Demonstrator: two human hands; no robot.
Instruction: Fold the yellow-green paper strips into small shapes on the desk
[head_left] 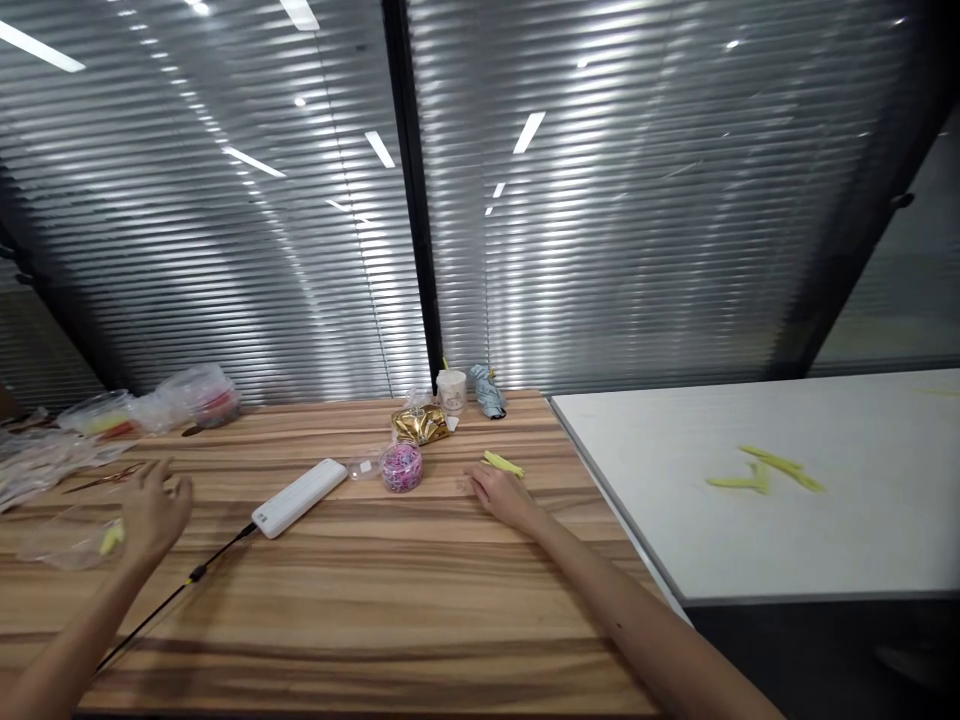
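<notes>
My left hand point(156, 512) hovers over the left side of the wooden table, fingers apart and holding nothing visible. Beside it lies a clear plastic bag point(64, 540) with a small yellow piece point(112, 538) in or on it. Just behind the fingers are scissors point(105, 478). On the right part of the table, my right hand point(504, 497) is low at the tabletop with its fingers drawn together and pointing left. A faint transparent thing shows at its fingertips, too unclear to name. Directly behind that hand sits a bundle of yellow strips point(504, 463).
A round tub of pink and purple bits point(401, 467), a white power bank point(300, 497) with a black cable point(196, 573), a gold wrapper point(420, 424), a paper cup point(451, 392) and a crumpled blue packet point(489, 390) occupy the table. Yellow pieces point(780, 466) lie on the white table point(825, 550).
</notes>
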